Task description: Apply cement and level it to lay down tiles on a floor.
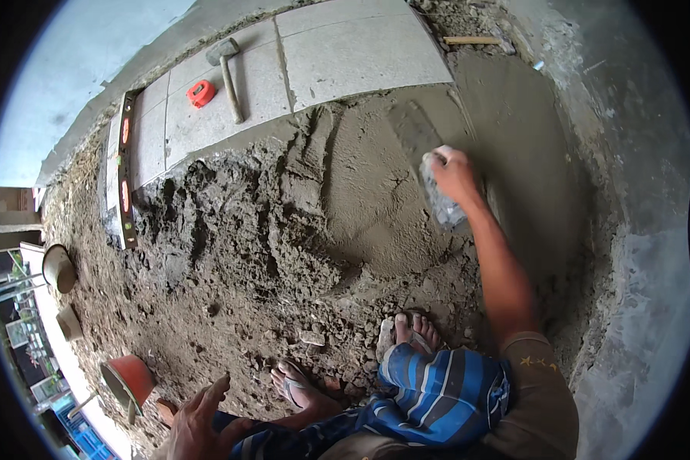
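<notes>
My right hand (452, 172) grips a long, mortar-caked flat trowel (414, 123) lying on wet grey mortar (368, 199), right of centre. A smoother stretch of mortar (537, 153) lies along its right side. My left hand (199, 422) is low in the picture with its fingers apart and nothing in it. Above the mortar are laid pale floor tiles (360, 54), with a mallet (230, 84) and a red tape measure (201, 93) on them. A spirit level (124, 176) lies across the tiles' left end.
My feet (414, 330) stand on lumpy soil (207, 330). A red bucket (126, 387) and two tan containers (59, 268) sit along the left edge, beside a bright opening. A concrete wall (636, 253) runs up the right, and a wooden stick (471, 40) lies at the top.
</notes>
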The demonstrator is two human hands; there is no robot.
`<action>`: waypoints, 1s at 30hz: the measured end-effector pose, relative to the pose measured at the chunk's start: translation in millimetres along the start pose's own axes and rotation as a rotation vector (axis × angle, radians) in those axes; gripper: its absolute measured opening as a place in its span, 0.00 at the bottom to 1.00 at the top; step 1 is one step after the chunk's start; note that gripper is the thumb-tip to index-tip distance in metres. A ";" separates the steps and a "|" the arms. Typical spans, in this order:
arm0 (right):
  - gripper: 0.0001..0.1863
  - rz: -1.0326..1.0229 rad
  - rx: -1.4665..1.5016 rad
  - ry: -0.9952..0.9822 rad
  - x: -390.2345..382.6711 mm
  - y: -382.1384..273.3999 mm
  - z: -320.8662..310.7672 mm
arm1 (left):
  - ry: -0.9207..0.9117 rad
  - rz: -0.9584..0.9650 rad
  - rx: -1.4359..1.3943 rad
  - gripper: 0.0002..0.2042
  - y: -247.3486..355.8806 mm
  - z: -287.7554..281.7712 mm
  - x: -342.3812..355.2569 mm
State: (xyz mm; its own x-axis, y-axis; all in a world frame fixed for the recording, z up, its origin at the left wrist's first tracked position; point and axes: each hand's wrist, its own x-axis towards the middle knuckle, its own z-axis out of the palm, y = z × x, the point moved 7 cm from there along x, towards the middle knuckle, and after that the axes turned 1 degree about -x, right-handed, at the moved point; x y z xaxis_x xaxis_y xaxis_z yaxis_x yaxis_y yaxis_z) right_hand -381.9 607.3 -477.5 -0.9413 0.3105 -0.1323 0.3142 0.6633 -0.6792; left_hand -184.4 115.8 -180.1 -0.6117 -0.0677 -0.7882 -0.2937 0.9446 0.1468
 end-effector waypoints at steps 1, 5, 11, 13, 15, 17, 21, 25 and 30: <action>0.21 -0.102 0.007 -0.050 -13.6 -23.7 18.4 | 0.009 -0.010 -0.017 0.33 -3.2 -0.5 -1.0; 0.21 -0.276 -0.046 -0.256 -40.2 -91.4 60.5 | -0.024 0.027 -0.047 0.33 -5.7 2.1 5.5; 0.17 -0.271 -0.329 -0.243 -7.4 -168.2 77.6 | 0.014 0.180 -0.044 0.33 -4.0 9.1 -4.5; 0.17 -0.278 -0.385 -0.207 -1.6 -161.5 80.8 | 0.061 0.175 0.014 0.32 -3.1 6.1 -5.3; 0.17 -0.229 -0.433 -0.176 1.3 -146.4 76.3 | 0.040 0.154 -0.008 0.33 -5.3 6.2 -5.7; 0.17 -0.190 -0.433 -0.182 -1.1 -138.7 68.5 | 0.015 0.128 -0.031 0.33 -8.2 7.7 -7.5; 0.18 -0.102 -0.435 -0.131 -2.8 -114.5 53.5 | 0.037 0.094 0.015 0.34 -11.9 6.0 -5.4; 0.21 -0.082 -0.420 0.036 4.2 -65.1 31.8 | -0.013 0.076 0.029 0.35 -9.5 4.9 -1.4; 0.22 -0.114 -0.165 -0.093 -21.9 -60.6 30.5 | -0.009 0.094 0.004 0.35 -17.1 6.9 -5.8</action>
State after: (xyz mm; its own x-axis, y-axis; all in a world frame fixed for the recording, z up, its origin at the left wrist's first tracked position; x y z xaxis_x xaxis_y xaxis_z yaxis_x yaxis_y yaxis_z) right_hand -384.0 539.5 -455.4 -0.9768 0.1682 -0.1323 0.2138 0.7951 -0.5676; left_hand -170.7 102.3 -182.1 -0.6295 0.0244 -0.7766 -0.2325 0.9478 0.2182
